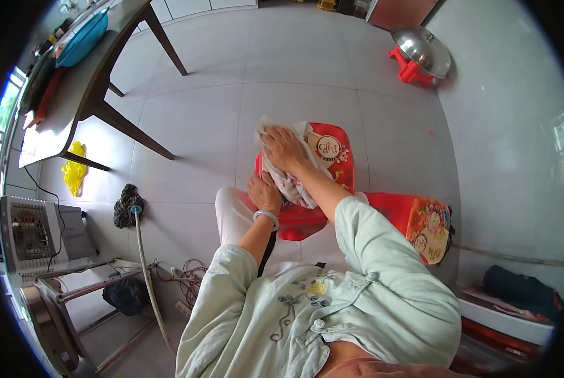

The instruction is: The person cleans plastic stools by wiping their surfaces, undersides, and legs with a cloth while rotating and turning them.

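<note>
In front of my knees is a red gift box [334, 150] with a cream "GIFT" label and floral print. My right hand [283, 150] presses a pale, crumpled cloth [304, 189] with pinkish marks against its upper left side. The cloth bunches beneath the palm and spills past the fingertips. Lower down, my left hand [266, 191], with a bracelet at the wrist, grips the box's left edge beside the cloth; its fingertips are partly hidden. A second red gift box [428, 230] with a flowered end lies to the right of my legs.
A dark-legged table [121, 44] holds a blue basin [83, 39] at upper left. A mop [129, 205], yellow bag [74, 169], heater [30, 230] and metal frame [93, 286] stand left. A metal lid [422, 50] rests on a red stand [411, 71] by the right wall.
</note>
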The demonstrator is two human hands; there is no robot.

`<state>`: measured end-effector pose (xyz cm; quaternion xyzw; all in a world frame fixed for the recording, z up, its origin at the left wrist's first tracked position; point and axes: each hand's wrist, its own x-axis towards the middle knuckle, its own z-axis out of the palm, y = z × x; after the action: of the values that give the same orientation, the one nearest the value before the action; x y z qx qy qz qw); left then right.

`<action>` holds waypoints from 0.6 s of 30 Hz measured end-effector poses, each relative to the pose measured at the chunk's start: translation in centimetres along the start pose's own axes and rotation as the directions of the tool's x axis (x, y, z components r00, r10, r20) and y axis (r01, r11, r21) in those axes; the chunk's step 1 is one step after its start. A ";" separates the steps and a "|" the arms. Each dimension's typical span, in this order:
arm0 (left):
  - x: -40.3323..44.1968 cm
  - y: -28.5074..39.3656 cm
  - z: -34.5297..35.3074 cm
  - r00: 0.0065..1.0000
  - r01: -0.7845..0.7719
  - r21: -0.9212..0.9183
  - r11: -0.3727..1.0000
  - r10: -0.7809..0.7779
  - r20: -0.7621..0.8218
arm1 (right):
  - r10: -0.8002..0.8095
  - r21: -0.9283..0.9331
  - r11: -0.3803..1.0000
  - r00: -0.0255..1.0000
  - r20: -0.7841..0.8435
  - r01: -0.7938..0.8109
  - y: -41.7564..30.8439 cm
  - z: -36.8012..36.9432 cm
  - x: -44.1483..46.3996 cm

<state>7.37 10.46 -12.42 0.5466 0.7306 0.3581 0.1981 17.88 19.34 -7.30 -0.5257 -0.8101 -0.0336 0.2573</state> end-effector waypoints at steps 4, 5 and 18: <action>-0.2 -0.4 0.6 0.999 -0.020 0.033 0.999 0.021 -0.041 | 0.068 -0.081 0.994 0.997 -0.036 -0.071 4.3 -0.6 0.5; -0.2 -0.1 0.1 1.000 -0.003 0.031 1.000 0.003 -0.016 | 0.186 -0.085 0.978 0.982 -0.029 -0.188 6.2 -1.1 0.1; 0.0 -0.1 0.1 0.999 0.036 -0.033 0.999 -0.035 0.030 | 0.424 -0.306 0.830 0.885 -0.193 -0.465 9.5 -6.0 -7.4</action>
<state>7.33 10.43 -12.58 0.5351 0.7312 0.3587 0.2243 30.69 15.48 -7.51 -0.7337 -0.6301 -0.1444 0.2093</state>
